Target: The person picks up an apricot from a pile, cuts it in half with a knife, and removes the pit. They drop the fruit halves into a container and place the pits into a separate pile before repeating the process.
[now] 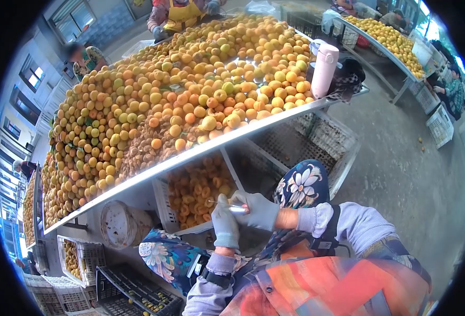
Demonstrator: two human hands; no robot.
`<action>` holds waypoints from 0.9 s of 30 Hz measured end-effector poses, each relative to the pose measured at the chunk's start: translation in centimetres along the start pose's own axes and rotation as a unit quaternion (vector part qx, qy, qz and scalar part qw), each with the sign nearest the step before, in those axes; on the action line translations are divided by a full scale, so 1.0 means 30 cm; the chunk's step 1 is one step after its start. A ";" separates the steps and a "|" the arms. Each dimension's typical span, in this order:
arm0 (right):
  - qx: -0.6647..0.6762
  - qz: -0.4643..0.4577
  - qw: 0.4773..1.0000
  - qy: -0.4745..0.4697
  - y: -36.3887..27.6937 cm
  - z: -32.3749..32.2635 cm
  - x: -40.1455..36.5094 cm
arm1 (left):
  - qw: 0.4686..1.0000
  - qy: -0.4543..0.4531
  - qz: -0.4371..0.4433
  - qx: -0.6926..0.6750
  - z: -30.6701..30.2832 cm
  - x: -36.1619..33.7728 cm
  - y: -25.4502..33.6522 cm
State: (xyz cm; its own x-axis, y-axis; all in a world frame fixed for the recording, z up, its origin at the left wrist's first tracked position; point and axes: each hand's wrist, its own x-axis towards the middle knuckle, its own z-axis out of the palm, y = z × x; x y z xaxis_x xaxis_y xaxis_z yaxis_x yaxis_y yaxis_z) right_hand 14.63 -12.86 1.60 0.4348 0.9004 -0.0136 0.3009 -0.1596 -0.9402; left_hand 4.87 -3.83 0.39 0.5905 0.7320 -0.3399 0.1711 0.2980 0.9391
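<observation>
Item: small metal tool (236,209), slim and shiny, tip pointing left; held above a crate (161,204) of halved apricots (195,192), below the bench (243,133); right hand (261,211), gloved fingers closed on its handle; left hand (225,221), fingers curled by the tip, grip unclear; step, by judgement: tool readied between fruits; next move calls for a steady hold.

Grey gloves (225,225), floral oversleeves (302,185), plaid apron (327,288).
</observation>
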 end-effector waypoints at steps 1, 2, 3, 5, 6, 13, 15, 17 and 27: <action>-0.009 -0.006 1.000 -0.003 0.001 -0.005 -0.003 | 0.999 -0.001 0.018 0.048 0.001 0.001 0.003; -0.018 -0.013 1.000 -0.007 0.001 -0.009 -0.006 | 0.995 -0.002 0.035 0.095 0.003 0.001 0.008; -0.019 -0.014 1.000 -0.007 -0.003 -0.016 0.000 | 0.995 -0.001 0.036 0.094 0.011 -0.001 0.017; -0.055 -0.010 0.998 -0.024 -0.007 -0.026 -0.001 | 0.999 0.024 -0.040 -0.026 0.033 -0.024 0.038; -0.055 -0.008 0.998 -0.022 -0.008 -0.025 -0.005 | 0.999 0.022 -0.042 -0.026 0.035 -0.025 0.036; -0.078 -0.094 0.992 0.015 -0.037 0.001 -0.015 | 0.975 0.000 -0.080 -0.208 -0.009 0.011 -0.024; -0.088 -0.124 0.988 0.010 -0.049 0.008 -0.001 | 0.965 -0.011 -0.101 -0.241 -0.036 0.041 -0.032; -0.054 -0.062 0.997 0.007 -0.076 -0.005 0.031 | 0.990 -0.033 -0.025 -0.131 -0.039 0.053 0.022; 0.364 0.076 0.927 0.045 -0.220 -0.074 0.175 | 0.960 -0.046 -0.114 -0.251 -0.090 0.069 0.080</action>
State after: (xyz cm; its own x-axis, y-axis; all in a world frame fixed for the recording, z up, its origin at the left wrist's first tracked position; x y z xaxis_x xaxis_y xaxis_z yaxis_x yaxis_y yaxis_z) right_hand 16.82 -7.97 8.51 0.5039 0.8475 -0.1671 -0.4079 0.0630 -0.9108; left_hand 4.37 0.06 1.80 0.6534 0.5628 -0.5063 -0.0846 0.7189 0.6899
